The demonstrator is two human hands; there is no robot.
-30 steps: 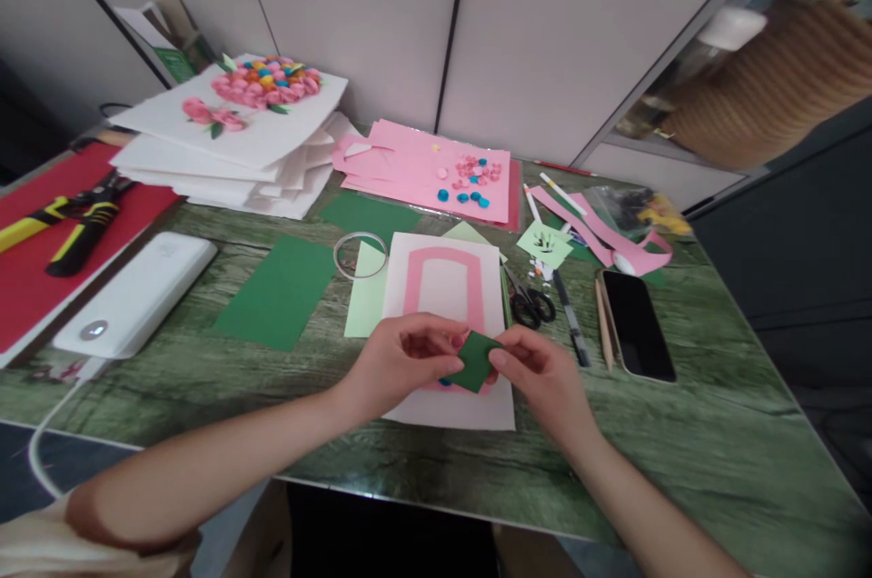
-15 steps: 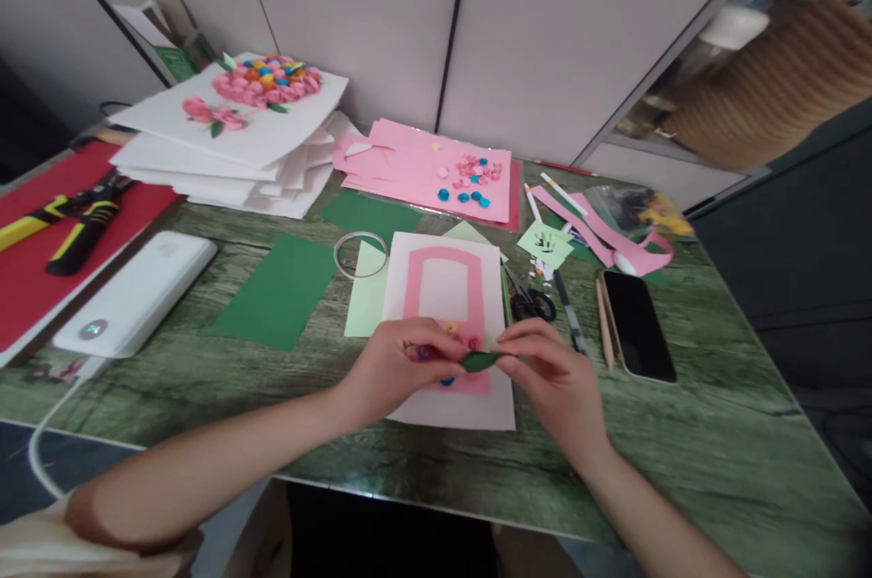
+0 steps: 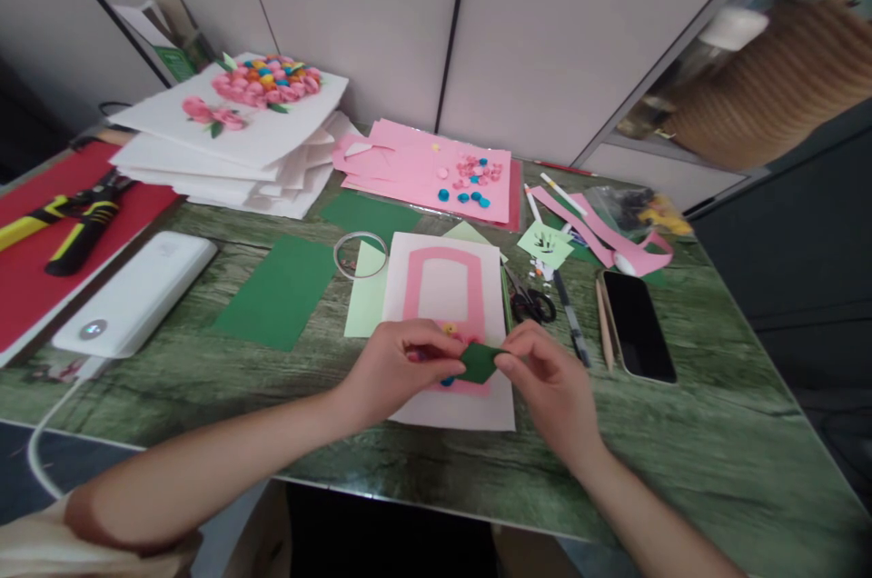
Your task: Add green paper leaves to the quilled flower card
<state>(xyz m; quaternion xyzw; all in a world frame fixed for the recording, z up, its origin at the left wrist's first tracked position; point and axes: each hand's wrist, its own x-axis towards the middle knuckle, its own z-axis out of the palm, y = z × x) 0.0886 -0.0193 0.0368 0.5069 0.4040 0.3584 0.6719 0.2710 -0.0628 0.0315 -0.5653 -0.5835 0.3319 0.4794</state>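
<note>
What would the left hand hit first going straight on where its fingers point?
Past the green paper in its grip, the left hand would likely meet the right hand, which holds the paper's opposite side. Depth is uncertain from this single view.

The left hand [image 3: 401, 369], right hand [image 3: 555, 387] and green paper piece [image 3: 480, 363] hide much of the lower part of the pink cutout [image 3: 446, 253]. A light green sheet [image 3: 361, 301] runs out of sight under the white sheet [image 3: 442, 414]. The left edge cuts off the pliers [image 3: 74, 244] and red board [image 3: 27, 305]. The power bank's display [image 3: 94, 330] is too small to read; the ribbed brown object [image 3: 777, 87] is blurred and cropped at right.
</note>
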